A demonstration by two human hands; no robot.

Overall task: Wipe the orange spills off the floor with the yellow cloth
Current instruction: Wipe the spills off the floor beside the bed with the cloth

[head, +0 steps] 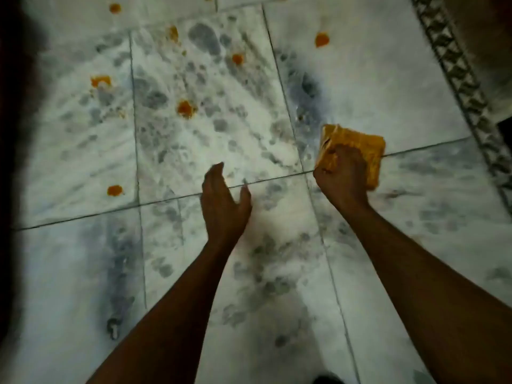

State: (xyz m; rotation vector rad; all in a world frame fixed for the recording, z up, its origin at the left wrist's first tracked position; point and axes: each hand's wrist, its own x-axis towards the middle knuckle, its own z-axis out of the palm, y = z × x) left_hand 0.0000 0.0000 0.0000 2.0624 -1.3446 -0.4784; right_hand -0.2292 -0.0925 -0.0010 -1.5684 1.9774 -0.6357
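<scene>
The yellow cloth point(357, 151) is gripped in the right hand point(342, 180), which is curled tight around it, and it is seen at about 3 o'clock from the middle of the picture, low over the floor point(401, 87). Whether it touches the tiles cannot be told. The left hand point(223, 202) is held open with nothing in it, near the middle, at about 9 o'clock from the cloth. Orange spills (small round blobs) are spread over the grey and white tiles toward 10, 11 and 12 o'clock, like one point(185, 108) well apart from both hands and another point(321, 40) up at 1 o'clock.
</scene>
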